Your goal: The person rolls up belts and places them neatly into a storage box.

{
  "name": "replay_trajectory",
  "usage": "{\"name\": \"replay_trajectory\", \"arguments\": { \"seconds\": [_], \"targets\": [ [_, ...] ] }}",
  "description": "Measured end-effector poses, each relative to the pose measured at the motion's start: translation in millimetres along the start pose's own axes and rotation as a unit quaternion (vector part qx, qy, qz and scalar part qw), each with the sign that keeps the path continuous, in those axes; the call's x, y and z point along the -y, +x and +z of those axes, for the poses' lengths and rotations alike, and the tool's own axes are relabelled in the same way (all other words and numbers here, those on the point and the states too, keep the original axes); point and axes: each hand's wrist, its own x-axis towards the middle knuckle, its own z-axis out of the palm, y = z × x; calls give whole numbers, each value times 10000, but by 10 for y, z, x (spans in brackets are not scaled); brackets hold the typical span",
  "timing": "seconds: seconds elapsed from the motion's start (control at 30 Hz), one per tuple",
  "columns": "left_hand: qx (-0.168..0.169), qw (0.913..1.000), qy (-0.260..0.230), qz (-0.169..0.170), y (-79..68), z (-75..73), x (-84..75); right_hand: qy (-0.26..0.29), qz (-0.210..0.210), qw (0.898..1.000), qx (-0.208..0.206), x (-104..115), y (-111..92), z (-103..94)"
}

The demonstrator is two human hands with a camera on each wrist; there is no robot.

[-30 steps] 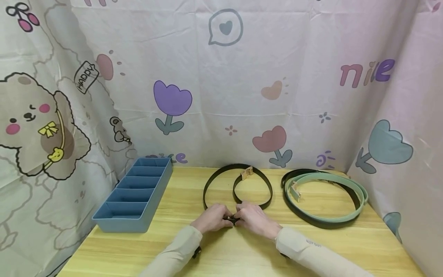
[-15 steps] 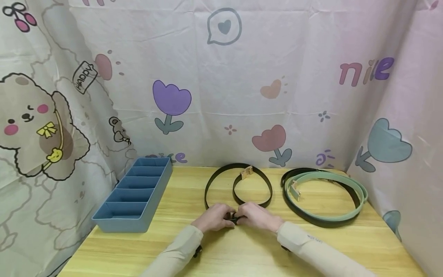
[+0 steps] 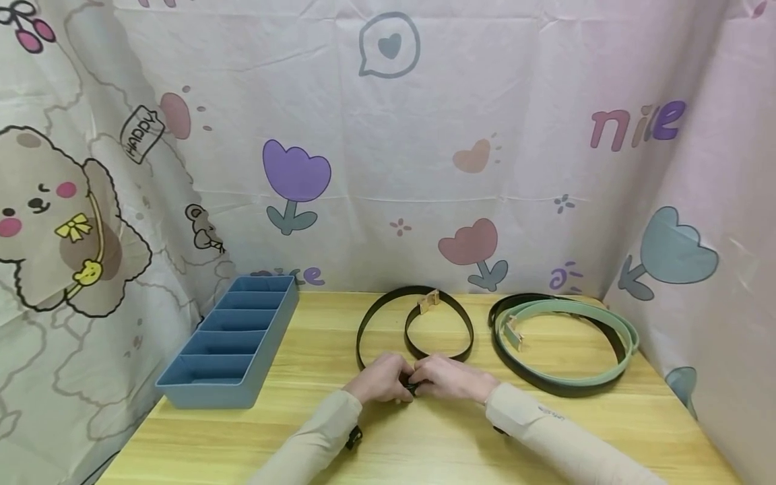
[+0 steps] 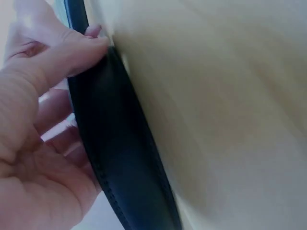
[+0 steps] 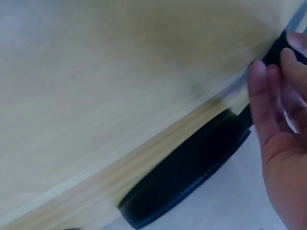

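A black belt with a gold-coloured buckle stands on its edge in loose loops, a small loop inside a larger one. My left hand pinches the strap at the near side of the loops; in the left wrist view the thumb presses on its face, the fingers behind. Close beside it, my right hand also pinches the strap between thumb and fingertips. The right wrist view shows a stitched curve of the belt beside this hand. Between the hands, the held part is mostly hidden in the head view.
At left on the wooden table stands a blue divided tray with several compartments. At right lie a coiled green belt and a dark belt around it. A printed cloth hangs behind and at both sides.
The hands have closed in slightly on each other, the left shifting a little right, both still on the belt. The head view has turned slightly; the belt's loops keep their shape.
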Motion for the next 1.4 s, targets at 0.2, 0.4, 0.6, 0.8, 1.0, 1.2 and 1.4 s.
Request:
{"name": "replay_trajectory", "arguments": {
  "seconds": [0.2, 0.4, 0.6, 0.8, 1.0, 1.2, 1.4],
  "targets": [
    [-364, 9990, 241, -123, 9, 39, -46, -419, 376, 9984, -90, 168, 32, -12],
    [73, 9994, 100, 326, -4, 11, 72, -195, 47, 9995, -233, 110, 31, 6],
    [754, 9961, -242, 392, -37, -73, 134, -96, -576, 9981, -199, -22, -12, -7],
    [445, 9974, 124, 549, 5, -90, 132, -414, -392, 9984, 7, -22, -16, -54],
    [18, 9995, 74, 293, 9, -33, 101, -309, 203, 9993, 97, 119, 31, -19],
    [-392, 9992, 97, -2, -21, 20, 38, 339, 938, 9948, -193, 221, 53, 16],
    [-316, 9991, 270, 118, -47, -3, 42, 259, 642, 9973, -227, 186, 64, 11]
  ]
}}
